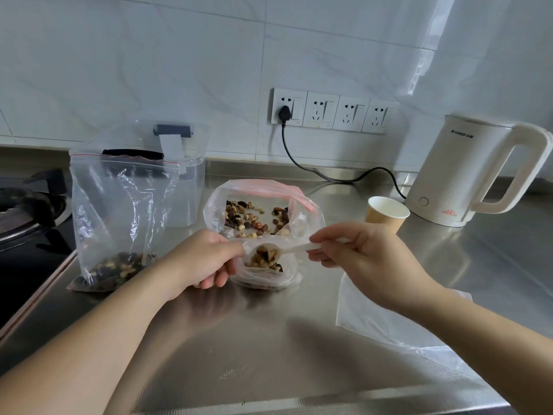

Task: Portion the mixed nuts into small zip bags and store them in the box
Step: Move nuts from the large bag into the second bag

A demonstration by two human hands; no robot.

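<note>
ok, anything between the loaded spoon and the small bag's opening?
Nothing visible. The spoon, pinched by the right hand, sits over the small bag, whose mouth the left hand holds open.

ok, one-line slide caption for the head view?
Right hand spoons mixed nuts into a small zip bag held open by the left hand.

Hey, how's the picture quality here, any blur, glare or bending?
Head view: wide-angle bending curves the counter edge and kettle; soft glare streaks the steel counter and wall tiles; the forearms near the frame are blurred; the spoon and nuts stay fairly sharp.
</note>
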